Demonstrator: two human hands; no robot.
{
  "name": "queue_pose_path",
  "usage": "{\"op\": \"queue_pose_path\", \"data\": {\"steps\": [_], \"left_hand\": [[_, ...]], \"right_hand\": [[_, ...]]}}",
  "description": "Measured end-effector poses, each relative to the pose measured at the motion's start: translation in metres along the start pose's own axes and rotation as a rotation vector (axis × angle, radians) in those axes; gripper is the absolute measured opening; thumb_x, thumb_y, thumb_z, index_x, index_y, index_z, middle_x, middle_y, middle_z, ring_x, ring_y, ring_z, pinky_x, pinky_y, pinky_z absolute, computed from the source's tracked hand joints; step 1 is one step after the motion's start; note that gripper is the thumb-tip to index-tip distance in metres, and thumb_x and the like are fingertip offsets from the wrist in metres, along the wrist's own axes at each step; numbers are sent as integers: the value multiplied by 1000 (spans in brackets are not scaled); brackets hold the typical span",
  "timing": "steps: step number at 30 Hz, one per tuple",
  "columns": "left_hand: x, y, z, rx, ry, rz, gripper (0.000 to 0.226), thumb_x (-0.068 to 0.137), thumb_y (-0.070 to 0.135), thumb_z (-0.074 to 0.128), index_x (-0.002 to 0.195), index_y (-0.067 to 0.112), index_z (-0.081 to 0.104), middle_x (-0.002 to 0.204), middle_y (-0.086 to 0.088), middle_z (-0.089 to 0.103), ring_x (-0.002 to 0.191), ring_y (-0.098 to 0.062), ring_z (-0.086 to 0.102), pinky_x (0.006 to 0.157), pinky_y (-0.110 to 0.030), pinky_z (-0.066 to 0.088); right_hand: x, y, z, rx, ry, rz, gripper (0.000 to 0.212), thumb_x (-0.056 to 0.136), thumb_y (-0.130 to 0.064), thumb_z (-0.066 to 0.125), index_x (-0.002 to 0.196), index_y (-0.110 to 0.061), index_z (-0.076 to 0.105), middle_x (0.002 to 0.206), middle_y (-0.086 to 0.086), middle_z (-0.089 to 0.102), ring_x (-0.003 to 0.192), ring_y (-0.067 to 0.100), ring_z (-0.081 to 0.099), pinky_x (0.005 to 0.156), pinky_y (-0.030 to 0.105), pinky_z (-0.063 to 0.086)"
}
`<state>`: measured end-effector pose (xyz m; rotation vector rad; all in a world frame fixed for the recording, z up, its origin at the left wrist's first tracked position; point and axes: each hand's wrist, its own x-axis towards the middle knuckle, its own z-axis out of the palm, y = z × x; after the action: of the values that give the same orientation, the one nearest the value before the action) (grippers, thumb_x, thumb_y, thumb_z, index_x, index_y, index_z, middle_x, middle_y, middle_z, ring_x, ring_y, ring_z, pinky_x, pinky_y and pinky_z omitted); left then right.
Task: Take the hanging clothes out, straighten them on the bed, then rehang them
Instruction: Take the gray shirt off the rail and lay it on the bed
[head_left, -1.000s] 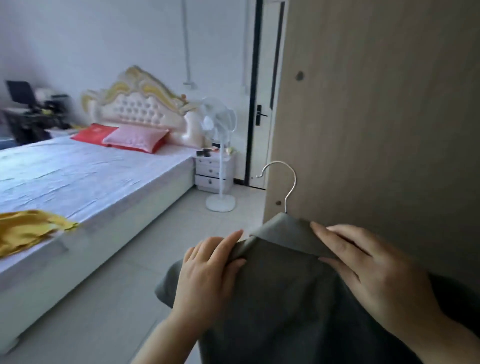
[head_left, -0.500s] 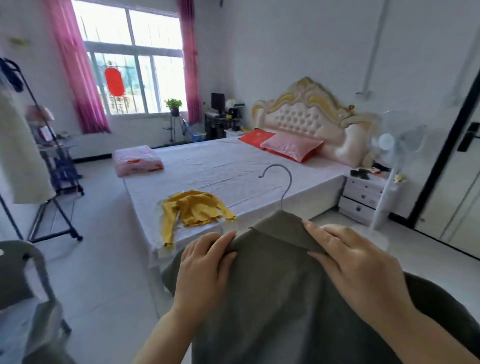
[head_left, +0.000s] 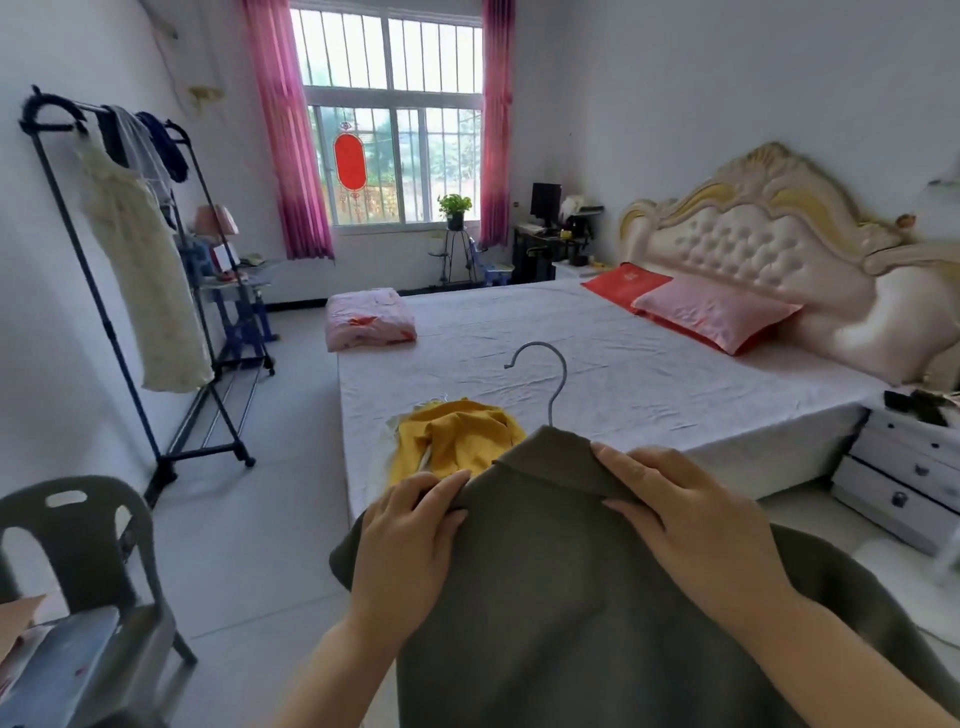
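With fingers of left hand (head_left: 410, 540) and right hand (head_left: 680, 525) seemingly clamped on the grey garment (head_left: 561, 623), we lay it flat on the bed (head_left: 649, 374).

Person is turning from the wardrobe toward the bed (head_left: 623, 374), carrying the grey garment (head_left: 571, 597); clothes rack (head_left: 104, 291) is entering view left.
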<state>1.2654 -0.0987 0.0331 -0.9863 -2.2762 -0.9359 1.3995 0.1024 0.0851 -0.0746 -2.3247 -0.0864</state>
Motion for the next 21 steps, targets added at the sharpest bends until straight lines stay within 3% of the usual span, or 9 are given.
{"op": "queue_pose_path", "data": {"steps": [11,17,21], "left_hand": [[128,-53,113,48,2,-148,32,81,14,69,113,13,67,105,-8,68,91,-27,65,82,-41,54],[204,-118,192,7,4,-176,33,84,20,65,117,17,65,112,-5,66,99,-23,63,89,-34,47],[265,-172,238,-4,-35,-168,32,87,22,62,118,18,64,112,-3,66,101,-23,62,92,-38,49]], "right_hand": [[116,118,144,111,-97,-51,44,73,-33,63,116,-22,67,94,-5,70,71,14,69,51,23,54],[177,169,240,147,-143,-31,45,77,-35,58,120,-22,63,98,-2,69,75,17,69,54,31,58],[228,193,304,169,-191,-16,45,78,-34,60,122,-23,62,101,-2,68,78,16,68,60,30,58]]}}
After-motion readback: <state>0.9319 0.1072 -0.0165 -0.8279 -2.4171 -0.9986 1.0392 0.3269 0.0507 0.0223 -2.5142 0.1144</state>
